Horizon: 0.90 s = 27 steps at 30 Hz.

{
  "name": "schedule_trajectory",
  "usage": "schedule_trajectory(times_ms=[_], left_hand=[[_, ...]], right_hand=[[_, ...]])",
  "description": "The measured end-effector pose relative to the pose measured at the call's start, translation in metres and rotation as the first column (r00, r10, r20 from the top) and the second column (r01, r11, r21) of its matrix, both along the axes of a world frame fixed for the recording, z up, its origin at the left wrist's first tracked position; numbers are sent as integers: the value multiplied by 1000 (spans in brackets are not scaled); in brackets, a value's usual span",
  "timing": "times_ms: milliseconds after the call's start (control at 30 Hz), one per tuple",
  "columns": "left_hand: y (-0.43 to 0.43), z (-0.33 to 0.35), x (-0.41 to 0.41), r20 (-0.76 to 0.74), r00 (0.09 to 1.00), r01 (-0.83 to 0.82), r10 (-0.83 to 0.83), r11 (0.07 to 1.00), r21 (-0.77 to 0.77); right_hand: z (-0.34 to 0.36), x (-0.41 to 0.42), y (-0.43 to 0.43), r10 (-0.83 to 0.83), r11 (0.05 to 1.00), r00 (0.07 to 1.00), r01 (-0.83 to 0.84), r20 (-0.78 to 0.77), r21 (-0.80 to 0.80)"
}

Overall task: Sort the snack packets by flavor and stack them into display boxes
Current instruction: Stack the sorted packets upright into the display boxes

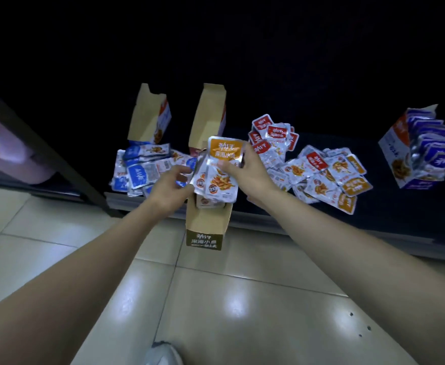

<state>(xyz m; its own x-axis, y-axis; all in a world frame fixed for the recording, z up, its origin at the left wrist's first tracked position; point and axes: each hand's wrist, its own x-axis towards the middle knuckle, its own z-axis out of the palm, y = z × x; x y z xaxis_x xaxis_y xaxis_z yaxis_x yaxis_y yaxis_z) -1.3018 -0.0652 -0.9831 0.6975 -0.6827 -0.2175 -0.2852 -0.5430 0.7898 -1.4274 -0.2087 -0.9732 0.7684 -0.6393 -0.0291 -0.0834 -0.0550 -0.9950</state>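
Head view, the only view. Landmark: the open brown cardboard display box (pixel 207 222) at the near edge of the dark table (pixel 282 227), with its tall flap upright at the far end. The right hand (pixel 247 172) pinches a small bunch of orange-topped silver foil snack packets (pixel 220 167), thumb across the front. The left hand (pixel 171 184) curls its fingers round the bunch's left edge. The bunch sits directly over the box, its lower edges at the opening. Packets seem to lie inside already, mostly hidden. Left of the box is a heap of blue foil packets (pixel 137 172), and behind that heap stands a second open brown box (pixel 150 117). Right of the box is a pile of red-topped packets (pixel 271 138), farther right a mixed orange and red heap (pixel 329 175), and well to the right a box filled with blue-purple packets (pixel 421 151). Judgement: the step in hand is loading the orange flavour, and sorting is only partly done. The next move calls for squaring the bunch, lowering it into the box and letting go without the slippery foil fanning out. More orange packets remain in the mixed heap.
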Motion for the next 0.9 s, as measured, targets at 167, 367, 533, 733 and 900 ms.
schedule_trajectory(times_ms=[167, 367, 533, 733, 900], left_hand=[[9, -1, -8, -38, 996, 82, -82, 997, 13], [8, 0, -10, 58, 995, 80, -84, 995, 56], [8, -4, -12, 105, 992, 55, -65, 994, 94], [5, -5, -15, 137, 989, 52, -63, 995, 82], [-7, 1, -18, 337, 936, -85, 100, 995, -59]], right_hand=[[-14, 8, 13, -10, 969, 1000, 11, 4, -247], [-36, 14, 19, -178, 785, 956, -5, -235, -619], [-41, 19, 20, -7, 984, 965, -40, -263, -173], [-42, 8, 11, 53, 997, 979, -61, -195, -37], [-41, 1, 1, 84, 994, 976, -95, -201, -48]])
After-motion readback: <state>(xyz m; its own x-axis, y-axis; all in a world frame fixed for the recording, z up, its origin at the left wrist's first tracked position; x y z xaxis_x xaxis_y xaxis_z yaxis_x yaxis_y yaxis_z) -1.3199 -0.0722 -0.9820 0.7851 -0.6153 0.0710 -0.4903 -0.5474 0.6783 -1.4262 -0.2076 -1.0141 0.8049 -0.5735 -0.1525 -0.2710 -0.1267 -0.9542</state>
